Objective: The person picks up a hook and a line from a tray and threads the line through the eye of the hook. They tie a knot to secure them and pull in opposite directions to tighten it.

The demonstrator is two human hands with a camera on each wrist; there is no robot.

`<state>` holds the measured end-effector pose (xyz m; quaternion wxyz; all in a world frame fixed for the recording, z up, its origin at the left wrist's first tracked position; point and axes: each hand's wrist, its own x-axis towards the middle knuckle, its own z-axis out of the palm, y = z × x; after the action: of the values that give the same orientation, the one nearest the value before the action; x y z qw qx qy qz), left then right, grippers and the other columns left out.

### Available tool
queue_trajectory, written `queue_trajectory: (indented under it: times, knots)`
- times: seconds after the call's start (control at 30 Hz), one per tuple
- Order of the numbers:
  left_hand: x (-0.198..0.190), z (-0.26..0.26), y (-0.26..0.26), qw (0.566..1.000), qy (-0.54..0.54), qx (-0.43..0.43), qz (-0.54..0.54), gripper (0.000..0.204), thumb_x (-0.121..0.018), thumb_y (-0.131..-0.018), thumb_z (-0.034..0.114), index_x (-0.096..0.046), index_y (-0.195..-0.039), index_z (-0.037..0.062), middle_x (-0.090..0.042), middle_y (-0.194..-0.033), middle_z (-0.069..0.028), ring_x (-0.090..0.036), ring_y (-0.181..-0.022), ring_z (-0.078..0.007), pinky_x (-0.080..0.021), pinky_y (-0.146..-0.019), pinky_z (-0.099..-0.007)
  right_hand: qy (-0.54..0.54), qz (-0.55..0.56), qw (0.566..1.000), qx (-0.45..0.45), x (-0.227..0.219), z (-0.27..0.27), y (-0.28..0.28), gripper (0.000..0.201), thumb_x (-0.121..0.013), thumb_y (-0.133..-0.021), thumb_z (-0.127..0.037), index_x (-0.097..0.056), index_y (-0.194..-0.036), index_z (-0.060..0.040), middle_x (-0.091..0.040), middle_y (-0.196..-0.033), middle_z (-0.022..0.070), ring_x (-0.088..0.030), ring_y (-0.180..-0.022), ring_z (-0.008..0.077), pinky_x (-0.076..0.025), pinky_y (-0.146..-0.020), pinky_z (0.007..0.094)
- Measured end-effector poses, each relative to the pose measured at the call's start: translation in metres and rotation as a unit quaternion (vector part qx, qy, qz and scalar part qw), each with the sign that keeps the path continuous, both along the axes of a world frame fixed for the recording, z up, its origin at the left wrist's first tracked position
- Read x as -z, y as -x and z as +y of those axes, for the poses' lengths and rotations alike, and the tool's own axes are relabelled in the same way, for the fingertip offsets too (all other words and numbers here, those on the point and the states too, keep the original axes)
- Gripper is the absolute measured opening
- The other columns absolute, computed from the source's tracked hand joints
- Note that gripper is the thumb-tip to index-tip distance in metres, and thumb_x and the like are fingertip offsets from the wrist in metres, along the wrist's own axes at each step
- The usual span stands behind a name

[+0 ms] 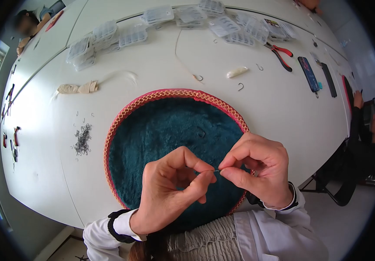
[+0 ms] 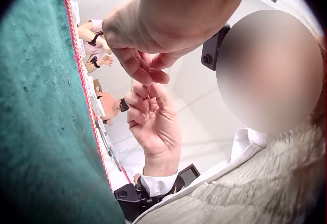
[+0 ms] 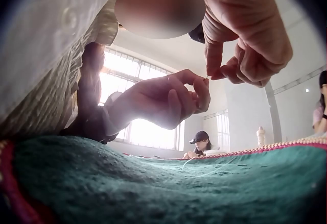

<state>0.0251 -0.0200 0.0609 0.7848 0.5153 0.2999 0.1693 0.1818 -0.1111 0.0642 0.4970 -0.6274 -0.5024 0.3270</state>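
Note:
Above the round teal fleece cushion [image 1: 152, 126] my two hands meet fingertip to fingertip. My left hand [image 1: 170, 187] pinches one end of a tiny thin sliver [image 1: 216, 170] between thumb and forefinger. The other end is pinched by my right hand [image 1: 261, 167] in the same way. Most of the sliver is hidden by the fingertips, so I cannot tell its kind. A dark fish hook [image 1: 201, 132] lies on the fleece beyond the hands. In the right wrist view, pale thin line [image 3: 204, 170] lies across the fleece [image 3: 153, 183].
A braided red-and-gold rim [image 1: 174, 92] edges the cushion. Left of it lie a heap of small hooks [image 1: 83, 140] and a wrapped bundle [image 1: 76, 88] of pale strands. Beyond are clear plastic boxes [image 1: 133, 35], red-handled pliers [image 1: 280, 56], a white spool-like piece [image 1: 237, 72] and a phone [image 1: 308, 74].

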Motion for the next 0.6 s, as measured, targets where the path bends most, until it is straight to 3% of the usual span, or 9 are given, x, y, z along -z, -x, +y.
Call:
queue_trajectory:
  times: [0.07,0.23,0.33,0.6]
  knots:
    - [0.0004,0.0001,0.0007,1.0,-0.004,0.005,0.003,0.006,-0.057,-0.08,-0.001,-0.052,-0.078,-0.004,-0.06,-0.074,-0.0113,-0.056,-0.053,-0.0103,-0.047,-0.047,-0.0206,0.0,0.002,1.0,0.002,-0.0003,-0.0002,0.0,0.006,-0.066,-0.069,-0.001,-0.062,-0.073,-0.0043,-0.057,-0.067,0.0005,-0.05,-0.054,0.0051,-0.031,-0.043,0.019]
    - [0.0071,-0.0016,0.0034,0.988,-0.155,0.018,0.001,0.005,-0.057,-0.077,-0.005,-0.052,-0.079,-0.0043,-0.058,-0.076,-0.0111,-0.057,-0.055,-0.011,-0.049,-0.048,-0.021,-0.014,0.025,1.0,0.001,0.0003,-0.0021,0.0008,0.007,-0.067,-0.068,0.0,-0.063,-0.072,-0.0033,-0.058,-0.068,0.0015,-0.052,-0.055,0.0062,-0.034,-0.044,0.0193]
    - [0.0073,-0.0025,0.0045,0.981,-0.193,0.017,0.003,0.006,-0.057,-0.077,-0.005,-0.052,-0.079,-0.0041,-0.057,-0.076,-0.0112,-0.058,-0.055,-0.0115,-0.049,-0.047,-0.0212,-0.017,-0.01,1.0,-0.019,-0.0042,-0.0009,0.0007,0.007,-0.068,-0.068,0.0,-0.063,-0.072,-0.003,-0.06,-0.069,0.0026,-0.055,-0.058,0.0076,-0.037,-0.046,0.0194]
    - [0.0065,-0.0045,0.0043,0.988,-0.152,0.011,-0.017,0.006,-0.054,-0.079,-0.006,-0.048,-0.079,-0.0037,-0.055,-0.078,-0.0112,-0.059,-0.055,-0.0129,-0.049,-0.046,-0.0218,-0.031,-0.051,0.997,-0.047,-0.005,-0.0002,0.0009,0.01,-0.068,-0.068,0.004,-0.065,-0.076,-0.0013,-0.061,-0.071,0.0053,-0.06,-0.062,0.0116,-0.046,-0.054,0.0212]
